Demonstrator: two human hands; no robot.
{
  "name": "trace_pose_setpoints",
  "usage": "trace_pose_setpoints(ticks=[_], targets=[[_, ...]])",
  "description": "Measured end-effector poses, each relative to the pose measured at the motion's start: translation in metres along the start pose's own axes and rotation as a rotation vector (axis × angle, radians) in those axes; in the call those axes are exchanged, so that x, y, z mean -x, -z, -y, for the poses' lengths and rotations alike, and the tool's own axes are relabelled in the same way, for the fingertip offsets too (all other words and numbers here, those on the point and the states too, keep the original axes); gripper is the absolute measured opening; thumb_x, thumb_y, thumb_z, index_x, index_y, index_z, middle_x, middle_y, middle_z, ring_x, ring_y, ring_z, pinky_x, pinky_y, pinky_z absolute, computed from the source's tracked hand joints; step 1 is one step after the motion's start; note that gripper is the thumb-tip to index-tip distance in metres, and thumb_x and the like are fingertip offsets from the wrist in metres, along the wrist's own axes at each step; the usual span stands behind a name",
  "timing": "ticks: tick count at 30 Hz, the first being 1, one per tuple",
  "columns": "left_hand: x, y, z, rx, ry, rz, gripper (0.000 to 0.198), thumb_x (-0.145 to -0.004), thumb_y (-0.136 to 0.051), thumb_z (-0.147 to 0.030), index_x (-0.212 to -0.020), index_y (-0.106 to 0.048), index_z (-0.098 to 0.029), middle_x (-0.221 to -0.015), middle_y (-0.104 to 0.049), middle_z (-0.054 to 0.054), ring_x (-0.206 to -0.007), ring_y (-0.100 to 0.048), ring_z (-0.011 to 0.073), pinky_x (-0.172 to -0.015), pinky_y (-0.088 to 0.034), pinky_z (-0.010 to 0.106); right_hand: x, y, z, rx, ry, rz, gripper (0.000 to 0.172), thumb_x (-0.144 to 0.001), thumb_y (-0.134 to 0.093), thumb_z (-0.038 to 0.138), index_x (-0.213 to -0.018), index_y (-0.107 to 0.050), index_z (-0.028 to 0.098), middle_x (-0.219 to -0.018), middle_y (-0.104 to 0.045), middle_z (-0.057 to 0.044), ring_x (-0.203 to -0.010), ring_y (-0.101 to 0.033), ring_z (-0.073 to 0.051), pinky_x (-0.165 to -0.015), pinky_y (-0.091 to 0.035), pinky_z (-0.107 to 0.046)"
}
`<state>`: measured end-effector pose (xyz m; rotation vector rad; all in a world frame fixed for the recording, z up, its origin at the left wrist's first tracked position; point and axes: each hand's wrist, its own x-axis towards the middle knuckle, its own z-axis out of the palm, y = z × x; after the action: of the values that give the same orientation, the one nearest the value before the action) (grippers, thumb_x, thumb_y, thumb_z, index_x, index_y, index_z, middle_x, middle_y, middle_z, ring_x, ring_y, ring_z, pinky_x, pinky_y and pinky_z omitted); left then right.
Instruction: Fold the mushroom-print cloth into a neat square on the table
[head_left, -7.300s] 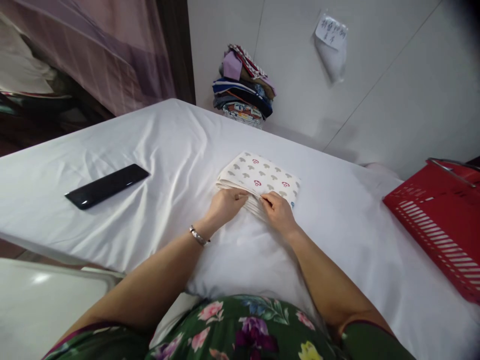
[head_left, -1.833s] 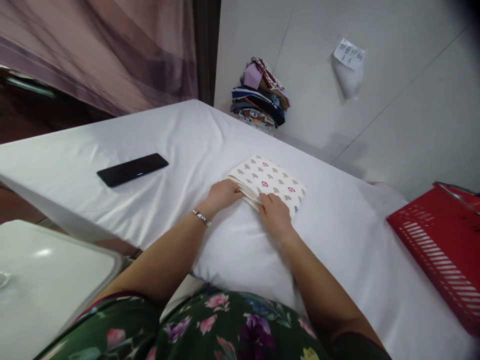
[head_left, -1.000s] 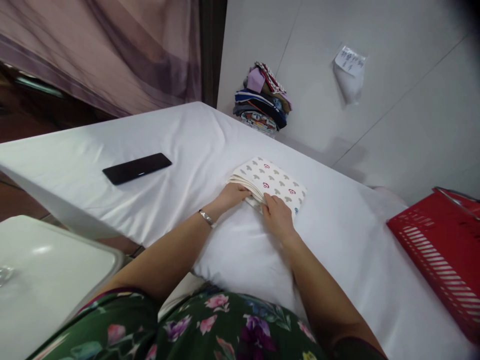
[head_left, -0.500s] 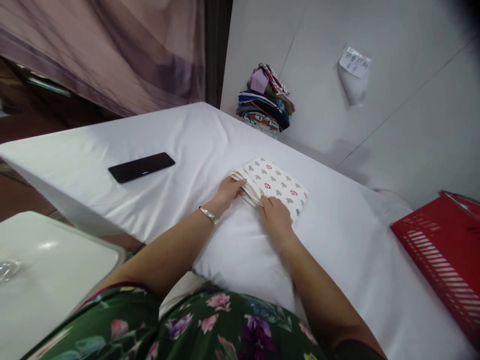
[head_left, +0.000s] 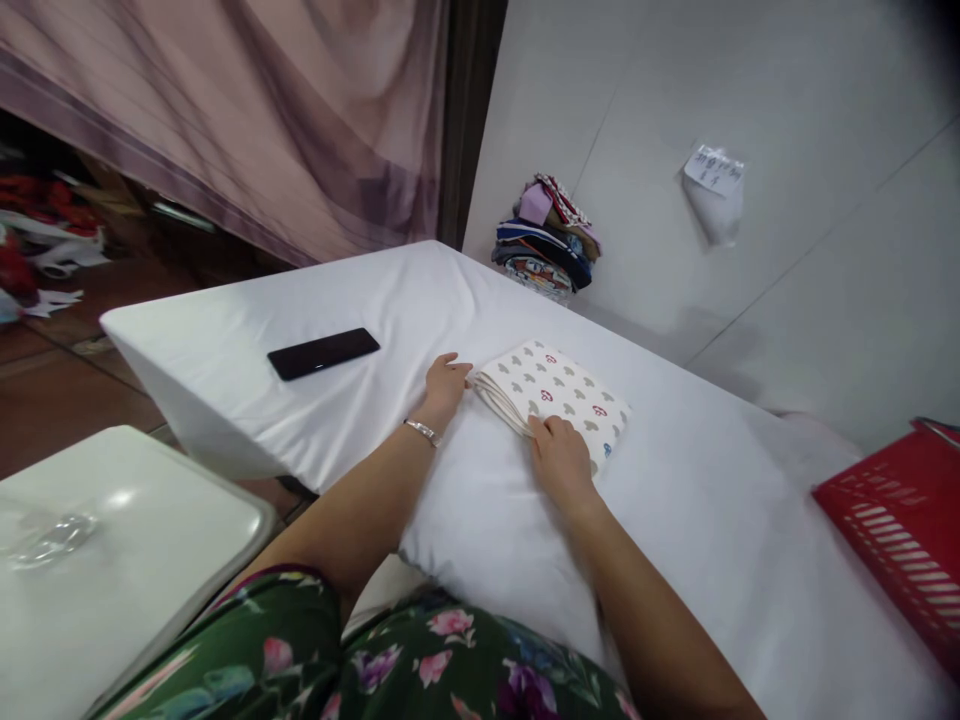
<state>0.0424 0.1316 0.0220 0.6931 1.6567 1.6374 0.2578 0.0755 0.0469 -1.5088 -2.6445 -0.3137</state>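
A folded cream cloth (head_left: 568, 388) with grey, red and blue printed motifs lies on the white-covered table. Its layered folded edges face me on the near left side. My right hand (head_left: 562, 458) pinches that near edge, thumb and fingers at the corner. Just off the cloth's left corner is my left hand (head_left: 448, 385), its fingers apart and nothing seen in them; a silver bracelet circles that wrist. Whether a fingertip still touches the corner, I cannot tell.
A black phone (head_left: 324, 354) lies on the tablecloth (head_left: 405, 290) to the left. Past the far edge stands a stack of folded clothes (head_left: 546, 245). A red bag (head_left: 900, 520) is at the right, a white stool (head_left: 135, 540) at lower left. A labelled plastic packet (head_left: 714, 195) lies beyond.
My left hand has let go of the cloth's folded edge and drawn slightly left. My right hand keeps its hold. The whole view has shifted a little.
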Motion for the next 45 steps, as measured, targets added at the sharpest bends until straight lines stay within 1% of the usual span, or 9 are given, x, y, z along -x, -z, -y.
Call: trace_pose_setpoints(ticks=[4, 10, 19, 31, 33, 36, 39, 41, 45], targets=[[-0.002, 0.005, -0.003, -0.124, -0.181, -0.004, 0.027, -0.076, -0.057, -0.025, -0.101, -0.064, -0.017, -0.093, -0.067, 0.004, -0.058, -0.055, 0.0089, -0.061, -0.045, 0.024, 0.001, 0.0, 0.0, -0.011, -0.001, -0.017, 0.034, -0.091, -0.044, 0.02, -0.124, -0.052, 0.02, -0.102, -0.057, -0.01, -0.093, -0.049, -0.023, -0.075, -0.037, -0.032], [0.011, 0.004, -0.006, -0.58, -0.446, 0.214, 0.028, -0.075, -0.06, -0.03, -0.1, -0.068, -0.02, -0.102, -0.063, 0.005, -0.078, -0.059, 0.0152, -0.077, -0.046, 0.029, 0.002, 0.002, 0.001, -0.009, -0.003, -0.012, 0.037, -0.09, -0.046, 0.021, -0.126, -0.051, 0.019, -0.104, -0.057, -0.011, -0.094, -0.049, -0.024, -0.076, -0.037, -0.033], [0.005, 0.004, -0.002, -0.633, -0.489, 0.315, 0.046, -0.072, -0.054, -0.014, -0.116, -0.062, -0.022, -0.103, -0.063, 0.004, -0.086, -0.059, 0.0158, -0.083, -0.046, 0.026, 0.002, -0.005, -0.002, 0.015, 0.03, -0.018, 0.04, -0.088, -0.046, 0.019, -0.129, -0.047, 0.017, -0.104, -0.055, -0.012, -0.095, -0.047, -0.024, -0.077, -0.037, -0.034], [0.002, 0.008, -0.003, -0.724, -0.329, 0.158, 0.028, -0.076, -0.05, -0.019, -0.093, -0.072, -0.025, -0.101, -0.068, 0.004, -0.09, -0.061, 0.0215, -0.08, -0.046, 0.032, 0.002, -0.001, -0.002, -0.004, 0.039, -0.007, 0.038, -0.089, -0.042, 0.016, -0.126, -0.05, 0.018, -0.103, -0.055, -0.012, -0.094, -0.047, -0.024, -0.076, -0.038, -0.034], [0.005, 0.008, -0.006, -0.687, -0.378, 0.137, 0.028, -0.078, -0.049, -0.021, -0.094, -0.071, -0.023, -0.099, -0.068, 0.005, -0.088, -0.061, 0.0212, -0.08, -0.046, 0.032, 0.003, 0.0, -0.001, -0.006, 0.031, 0.003, 0.038, -0.09, -0.041, 0.016, -0.127, -0.05, 0.018, -0.104, -0.055, -0.013, -0.094, -0.047, -0.024, -0.076, -0.038, -0.035], [0.013, 0.004, -0.008, -0.631, -0.598, 0.129, 0.03, -0.083, -0.047, -0.025, -0.105, -0.068, -0.022, -0.104, -0.065, 0.006, -0.095, -0.058, 0.0198, -0.087, -0.045, 0.032, 0.002, 0.001, -0.001, -0.008, 0.026, 0.016, 0.039, -0.09, -0.041, 0.016, -0.128, -0.049, 0.018, -0.105, -0.055, -0.013, -0.094, -0.047, -0.024, -0.077, -0.037, -0.035], [0.02, -0.003, -0.006, -0.684, -0.777, 0.274, 0.028, -0.084, -0.049, -0.031, -0.103, -0.068, -0.023, -0.11, -0.064, 0.005, -0.106, -0.052, 0.0211, -0.095, -0.04, 0.034, 0.001, 0.001, -0.001, -0.017, 0.028, 0.024, 0.04, -0.089, -0.042, 0.015, -0.129, -0.048, 0.017, -0.105, -0.054, -0.013, -0.094, -0.047, -0.024, -0.077, -0.037, -0.035], [0.019, -0.006, -0.002, -0.734, -0.759, 0.367, 0.024, -0.083, -0.051, -0.034, -0.094, -0.071, -0.024, -0.108, -0.066, 0.004, -0.105, -0.052, 0.0225, -0.095, -0.04, 0.037, 0.001, 0.001, 0.0, -0.019, 0.025, 0.024, 0.04, -0.089, -0.041, 0.015, -0.129, -0.047, 0.016, -0.105, -0.054, -0.013, -0.095, -0.047, -0.025, -0.077, -0.038, -0.035], [0.009, -0.009, 0.006, -0.706, -0.668, 0.364, 0.023, -0.081, -0.052, -0.034, -0.083, -0.072, -0.025, -0.101, -0.068, 0.003, -0.1, -0.056, 0.0223, -0.093, -0.042, 0.036, 0.0, 0.002, 0.0, -0.028, 0.019, 0.025, 0.041, -0.088, -0.041, 0.014, -0.129, -0.046, 0.016, -0.107, -0.055, -0.013, -0.095, -0.047, -0.025, -0.078, -0.038, -0.036]])
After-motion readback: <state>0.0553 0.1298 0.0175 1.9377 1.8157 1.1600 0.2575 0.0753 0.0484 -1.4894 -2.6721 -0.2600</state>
